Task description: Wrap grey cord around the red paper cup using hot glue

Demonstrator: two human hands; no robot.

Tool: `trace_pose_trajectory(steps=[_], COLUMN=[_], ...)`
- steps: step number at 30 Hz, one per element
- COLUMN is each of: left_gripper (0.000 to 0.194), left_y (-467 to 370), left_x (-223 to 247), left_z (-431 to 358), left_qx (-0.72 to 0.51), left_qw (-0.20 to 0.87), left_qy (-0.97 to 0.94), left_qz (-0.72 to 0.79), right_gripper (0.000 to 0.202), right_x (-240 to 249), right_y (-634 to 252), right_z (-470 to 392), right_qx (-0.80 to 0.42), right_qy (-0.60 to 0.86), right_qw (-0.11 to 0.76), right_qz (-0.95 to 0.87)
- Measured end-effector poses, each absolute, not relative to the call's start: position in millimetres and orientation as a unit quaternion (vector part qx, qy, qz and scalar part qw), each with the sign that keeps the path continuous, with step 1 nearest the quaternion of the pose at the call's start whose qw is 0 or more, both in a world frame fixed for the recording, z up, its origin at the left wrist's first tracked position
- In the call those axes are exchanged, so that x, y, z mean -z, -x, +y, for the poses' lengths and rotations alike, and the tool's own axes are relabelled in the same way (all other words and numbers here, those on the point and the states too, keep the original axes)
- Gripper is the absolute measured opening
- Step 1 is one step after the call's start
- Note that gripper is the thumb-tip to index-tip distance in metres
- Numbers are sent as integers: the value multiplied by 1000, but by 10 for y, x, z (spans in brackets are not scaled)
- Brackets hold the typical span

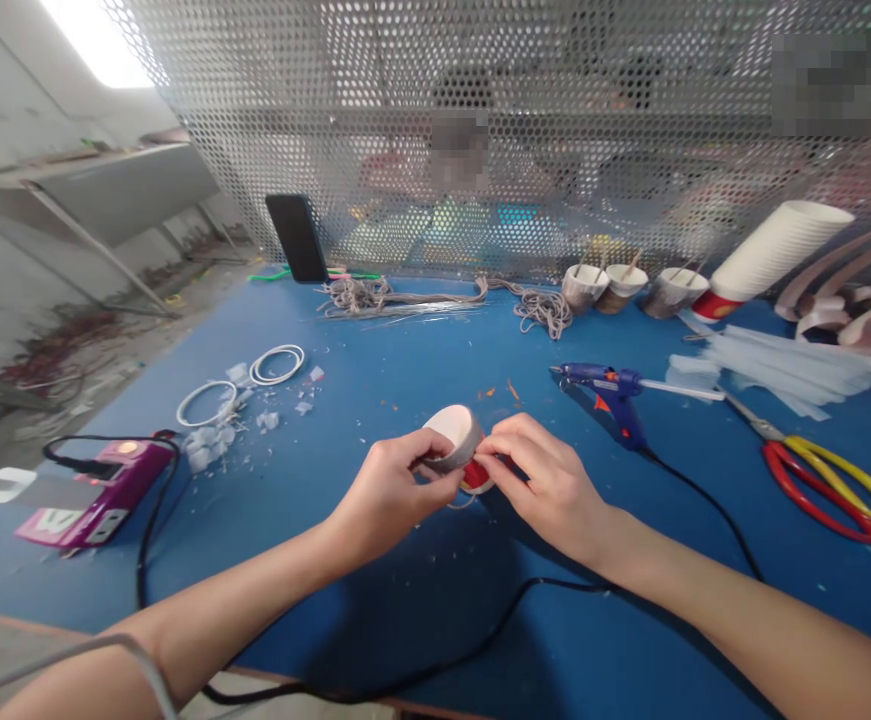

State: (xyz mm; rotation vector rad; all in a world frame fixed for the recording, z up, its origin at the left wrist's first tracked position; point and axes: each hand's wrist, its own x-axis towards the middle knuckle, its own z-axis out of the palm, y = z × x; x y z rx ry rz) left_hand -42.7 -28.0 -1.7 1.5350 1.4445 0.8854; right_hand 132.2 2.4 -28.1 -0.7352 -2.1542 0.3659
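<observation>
Near the middle of the blue table, a small paper cup (456,432) with a white inside and a greyish band round it is tilted in my left hand (403,478). The fingers and thumb of that hand close on its side. Against the cup's right side, my right hand (544,478) pinches with thumb and forefinger; whatever lies between those fingertips is too small to make out. A red and white piece (475,478) shows just under the cup, between the two hands, with a thin pale loop below it.
A blue glue gun (615,390) and red-yellow scissors (825,480) lie right, their cable crossing the front. Behind stand wrapped cups (583,287), stacked cups (780,250), cord (360,297) and a phone (297,238). White rings (277,365) and a purple box (97,495) are left.
</observation>
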Motion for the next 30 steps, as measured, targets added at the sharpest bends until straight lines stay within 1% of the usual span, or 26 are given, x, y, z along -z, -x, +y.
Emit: trace_pose_trajectory(steps=[3,7,10,16,25,30], left_gripper=[5,8,8,10,8,7], left_y=[431,435,438,425,443,428], left_x=[35,58,69,62,84,89], left_z=[-275,-271,-275,-291,-307,-311], left_qx=[-352,-357,-349,-338,-337,-349], left_qw=[389,372,373,381,385,378], left_qy=[-622,-631,-639,-645,-667,-656], left_qz=[581,580,576,570,541,552], right_gripper=[10,11,11,9,8,8], right_x=[284,287,303,323,321,303], right_y=[-1328,-1335,-1328,-1306,-1309,-1301], right_z=[35,44,42,22,11,12], right_qx=[-131,-71,-44,-61,-82,-84], right_qy=[272,246,246,262,280,283], right_qw=[411,394,401,426,420,422], right_qz=[-860,-883,-881,-864,-860,-857])
